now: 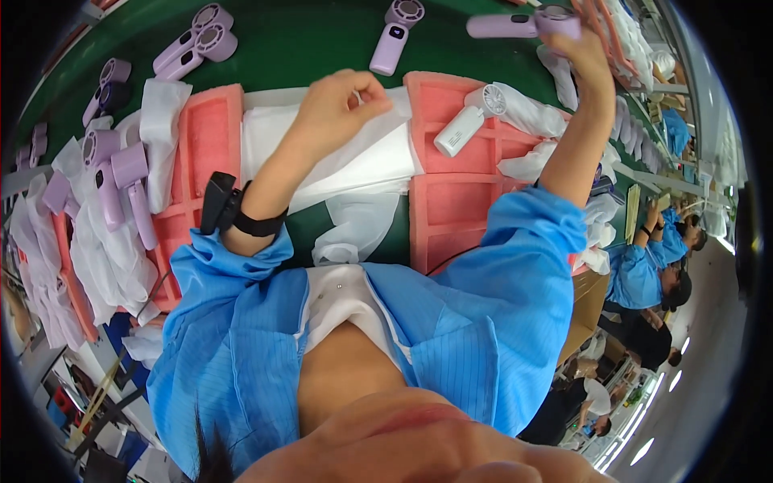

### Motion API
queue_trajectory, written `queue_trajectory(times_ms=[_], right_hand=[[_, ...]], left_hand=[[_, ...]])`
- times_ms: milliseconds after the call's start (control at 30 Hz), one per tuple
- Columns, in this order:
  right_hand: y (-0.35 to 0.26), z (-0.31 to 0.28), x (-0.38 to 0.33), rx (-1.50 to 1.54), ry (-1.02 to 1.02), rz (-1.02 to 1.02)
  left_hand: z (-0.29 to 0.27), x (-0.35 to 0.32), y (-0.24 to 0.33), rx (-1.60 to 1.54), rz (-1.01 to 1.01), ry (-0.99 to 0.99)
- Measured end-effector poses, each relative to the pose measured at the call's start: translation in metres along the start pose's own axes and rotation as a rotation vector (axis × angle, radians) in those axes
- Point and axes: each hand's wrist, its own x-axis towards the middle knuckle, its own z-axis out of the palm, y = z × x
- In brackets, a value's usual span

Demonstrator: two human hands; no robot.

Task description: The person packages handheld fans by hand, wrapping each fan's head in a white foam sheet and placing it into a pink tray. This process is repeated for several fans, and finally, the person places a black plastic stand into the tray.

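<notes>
My left hand (338, 111), wearing a black wristband, is over the stack of white sheets (322, 185) in the middle. Its thumb and fingers are closed in a pinch at the edge of the top translucent sheet (385, 127). At the far right, my right hand (586, 58) grips a purple handheld fan (503, 26) by its round head, the handle pointing left. A white handheld fan (465, 129) lies across the right pink foam tray (455, 205). Another purple fan (390, 48) lies on the green table beyond my left hand.
More purple fans (196, 42) lie on the green table (298, 36) at the far left. Several fans and white sleeves (109, 241) cover the left pink tray (211, 145). A cardboard box (581, 318) stands by my right elbow. Other people (644, 266) work at right.
</notes>
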Motion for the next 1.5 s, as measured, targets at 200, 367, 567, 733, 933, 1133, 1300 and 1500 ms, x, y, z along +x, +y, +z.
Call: queue_trajectory(times_ms=[200,367,567,733,933,1133,1300,1500], right_hand=[[-0.115,0.075,-0.118,0.379,-0.035,-0.731],[-0.147,0.117,-0.145,0.340,-0.133,-0.816],[-0.151,0.109,-0.179,0.335,0.217,-0.803],[-0.133,0.097,-0.177,0.593,0.225,-0.973],[-0.153,0.148,-0.176,0.519,0.031,-0.999],[-0.158,0.154,-0.181,0.350,0.149,-0.984],[-0.150,0.144,-0.180,0.238,0.318,-0.895],[-0.150,0.140,-0.187,0.685,0.296,-1.045]], left_hand=[[-0.032,-0.006,0.028,-0.259,0.019,0.136],[-0.038,-0.014,0.051,-0.358,-0.081,0.306],[-0.041,-0.015,0.055,-0.400,0.083,0.341],[-0.044,-0.016,0.057,-0.352,0.112,0.291],[-0.034,-0.019,0.059,-0.457,0.153,0.435],[-0.041,-0.014,0.057,-0.751,0.070,0.542],[-0.063,-0.013,0.022,-0.716,-0.057,0.321],[-0.050,-0.002,0.014,-0.515,-0.009,0.463]])
